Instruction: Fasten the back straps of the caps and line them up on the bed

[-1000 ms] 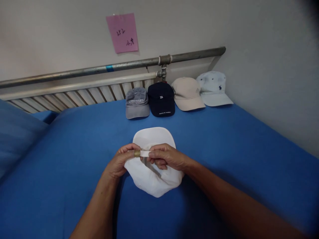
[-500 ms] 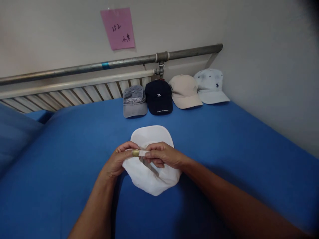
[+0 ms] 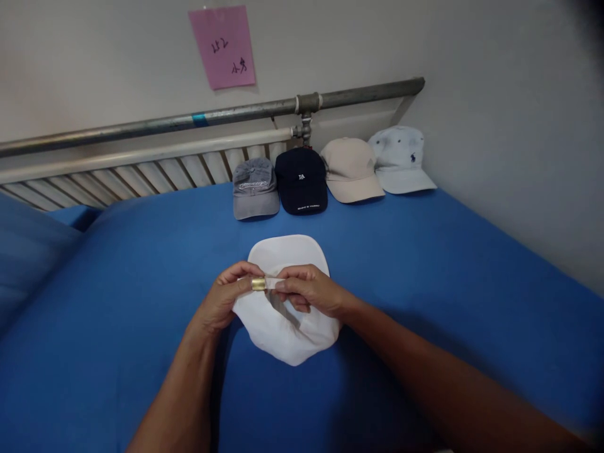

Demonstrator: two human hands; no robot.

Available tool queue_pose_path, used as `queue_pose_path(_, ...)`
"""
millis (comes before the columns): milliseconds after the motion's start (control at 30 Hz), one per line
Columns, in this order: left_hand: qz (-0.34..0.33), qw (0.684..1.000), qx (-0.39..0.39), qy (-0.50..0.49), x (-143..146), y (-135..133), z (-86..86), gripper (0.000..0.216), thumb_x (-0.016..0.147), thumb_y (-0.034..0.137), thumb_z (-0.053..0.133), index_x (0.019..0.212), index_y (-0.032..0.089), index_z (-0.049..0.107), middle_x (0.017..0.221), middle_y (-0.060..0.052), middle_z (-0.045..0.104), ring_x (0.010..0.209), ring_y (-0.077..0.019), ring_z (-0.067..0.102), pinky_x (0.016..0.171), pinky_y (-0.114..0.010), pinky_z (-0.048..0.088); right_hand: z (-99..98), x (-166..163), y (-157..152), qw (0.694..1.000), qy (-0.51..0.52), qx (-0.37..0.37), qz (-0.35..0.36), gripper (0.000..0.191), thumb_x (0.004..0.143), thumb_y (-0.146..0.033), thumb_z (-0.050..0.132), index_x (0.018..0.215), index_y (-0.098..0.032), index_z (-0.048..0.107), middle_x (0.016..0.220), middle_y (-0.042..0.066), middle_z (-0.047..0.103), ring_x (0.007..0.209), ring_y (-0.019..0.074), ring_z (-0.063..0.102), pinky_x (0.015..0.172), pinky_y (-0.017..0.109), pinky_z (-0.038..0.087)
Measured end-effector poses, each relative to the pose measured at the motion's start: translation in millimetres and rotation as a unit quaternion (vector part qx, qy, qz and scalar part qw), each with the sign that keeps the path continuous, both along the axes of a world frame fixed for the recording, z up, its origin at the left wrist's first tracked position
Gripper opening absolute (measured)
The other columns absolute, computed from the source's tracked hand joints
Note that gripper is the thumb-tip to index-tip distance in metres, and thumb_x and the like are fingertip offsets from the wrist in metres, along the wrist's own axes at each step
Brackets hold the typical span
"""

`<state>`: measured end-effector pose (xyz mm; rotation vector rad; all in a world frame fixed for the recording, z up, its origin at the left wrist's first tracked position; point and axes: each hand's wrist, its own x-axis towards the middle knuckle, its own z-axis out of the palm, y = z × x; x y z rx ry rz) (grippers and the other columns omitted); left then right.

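Note:
A white baseball cap [image 3: 287, 340] is held over the blue surface, its brim pointing away from me and its opening partly showing. My left hand [image 3: 229, 292] pinches the brass-coloured buckle [image 3: 258, 284] of the cap's back strap between thumb and fingers. Out of the buckle's right side runs the white strap [image 3: 272, 283]. The strap's right part is pinched by my right hand [image 3: 306, 289], with thumb on top and the other fingers curled beneath over the cap's opening.
Along the back stand a grey cap [image 3: 255, 189], a navy cap [image 3: 301, 182], a beige cap [image 3: 353, 170] and a pale blue cap [image 3: 400, 160]. Behind the blue surface [image 3: 155, 264] are a radiator [image 3: 165, 173] and a metal pipe [image 3: 141, 128]. Pink paper [image 3: 223, 47] hangs on the wall.
The view has tilted slightly, so everything sits a little higher in the picture. Both hands keep their pinch on the buckle and strap, with the buckle turned slightly and catching more light.

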<state>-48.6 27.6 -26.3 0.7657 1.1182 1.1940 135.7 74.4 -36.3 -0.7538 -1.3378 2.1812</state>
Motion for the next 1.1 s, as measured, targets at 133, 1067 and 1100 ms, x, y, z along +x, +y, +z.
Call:
queue_pose_path(133, 0.008, 1.0, 0.004, 0.007, -0.8, 0.3, -1.3, 0.021, 0.056, 0.026, 0.084, 0.069, 0.017, 0.07, 0.06, 0.002, 0.066, 0.048, -0.0085, 0.055, 0.047, -0.018, 0.041, 4.4, -0.6, -3.8, 0.998, -0.03, 0.04, -0.029, 0.011, 0.073, -0.025, 0.063, 0.07, -0.015, 0.062, 0.054, -0.005, 0.053, 0.037, 0.0022, 0.031, 0.038, 0.02, 0.021)
queue_pose_path(1067, -0.012, 1.0, 0.013, 0.011, -5.3, -3.9, -0.2, 0.023, 0.059, 0.028, 0.082, 0.074, 0.017, 0.07, 0.06, 0.002, 0.065, 0.045, -0.0081, 0.053, 0.044, -0.018, 0.038, 20.9, 6.8, -5.2, 0.983, -0.118, 0.14, -0.018, 0.008, 0.078, -0.023, 0.062, 0.074, -0.016, 0.065, 0.057, -0.004, 0.053, 0.053, 0.0073, 0.046, 0.05, 0.02, 0.037)
queue_pose_path(1100, -0.024, 1.0, 0.007, 0.013, -5.6, -4.6, 0.0, 0.023, 0.058, 0.029, 0.082, 0.074, 0.017, 0.07, 0.059, 0.002, 0.065, 0.045, -0.008, 0.052, 0.043, -0.018, 0.037, 22.0, 7.2, -5.4, 0.983, -0.118, 0.137, -0.013, 0.009, 0.078, -0.022, 0.062, 0.071, -0.016, 0.063, 0.057, -0.004, 0.054, 0.053, 0.0073, 0.047, 0.05, 0.02, 0.037)
